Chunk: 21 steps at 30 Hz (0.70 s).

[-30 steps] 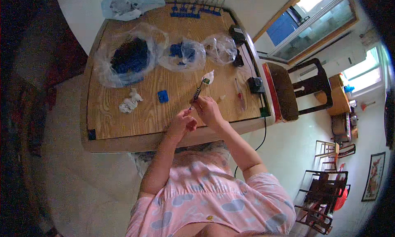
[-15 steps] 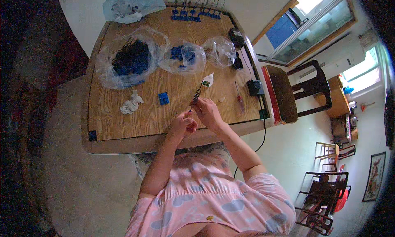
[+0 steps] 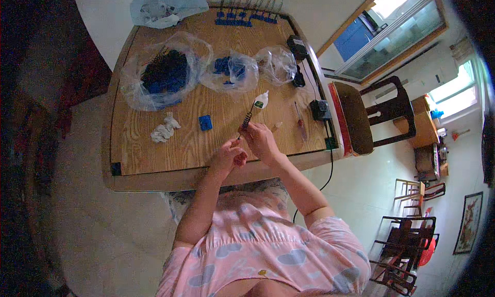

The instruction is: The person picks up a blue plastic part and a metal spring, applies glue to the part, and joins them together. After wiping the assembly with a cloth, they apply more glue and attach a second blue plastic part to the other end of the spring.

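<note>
A thin black coiled spring antenna [image 3: 248, 119] sticks up from between the closed fingers of my right hand [image 3: 260, 142]. Just below and to its left, my left hand [image 3: 228, 155] is closed in a pinch at the antenna's lower end; what its fingertips hold is too small to name. Beyond the antenna's tip lies a small white squeeze bottle [image 3: 261, 100]. On the wooden tabletop to the left rest a blue square piece [image 3: 205, 123] and a crumpled white tissue [image 3: 165, 129]. A screwdriver [image 3: 300, 122] with a reddish clear handle lies to the right.
Open clear bags hold black springs with blue parts [image 3: 167, 73], blue pieces [image 3: 229, 68] and pale contents [image 3: 276, 65]. Several antennas on blue bases [image 3: 234, 23] stand at the far edge. Black adapters [image 3: 320, 110] with a cable line the right edge, beside a chair [image 3: 353, 116].
</note>
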Motion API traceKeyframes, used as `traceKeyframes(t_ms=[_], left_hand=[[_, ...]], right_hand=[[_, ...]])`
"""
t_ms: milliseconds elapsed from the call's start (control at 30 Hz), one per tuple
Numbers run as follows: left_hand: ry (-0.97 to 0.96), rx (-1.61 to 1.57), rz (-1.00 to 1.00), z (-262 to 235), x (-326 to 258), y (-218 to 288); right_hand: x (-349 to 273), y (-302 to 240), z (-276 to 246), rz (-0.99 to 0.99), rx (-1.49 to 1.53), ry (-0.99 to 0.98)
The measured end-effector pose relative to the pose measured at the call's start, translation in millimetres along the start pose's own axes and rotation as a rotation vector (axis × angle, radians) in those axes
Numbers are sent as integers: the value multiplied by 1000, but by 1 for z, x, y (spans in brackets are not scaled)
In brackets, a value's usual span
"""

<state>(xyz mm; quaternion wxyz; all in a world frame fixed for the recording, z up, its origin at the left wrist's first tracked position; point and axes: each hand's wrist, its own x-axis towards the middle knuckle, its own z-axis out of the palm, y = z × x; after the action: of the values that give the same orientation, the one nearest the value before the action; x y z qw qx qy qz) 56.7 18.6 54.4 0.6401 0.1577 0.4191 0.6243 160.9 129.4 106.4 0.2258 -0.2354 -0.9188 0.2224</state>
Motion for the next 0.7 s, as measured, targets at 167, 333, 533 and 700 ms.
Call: traceKeyframes(t_ms=[167,333,533,700], left_hand=[[-16,-26,20,-5,5,-7],[-27,-20,10,-7,9,-9],[-17,-9,18,-9,10,-11],[-22,-22,6,-5,5,-7]], right_hand=[[-2,7,3,-24,8,7],[-3,5,2,-20,24,29],[-3,-1,-2,-11,35,25],[-3,1,-1,23,10,1]])
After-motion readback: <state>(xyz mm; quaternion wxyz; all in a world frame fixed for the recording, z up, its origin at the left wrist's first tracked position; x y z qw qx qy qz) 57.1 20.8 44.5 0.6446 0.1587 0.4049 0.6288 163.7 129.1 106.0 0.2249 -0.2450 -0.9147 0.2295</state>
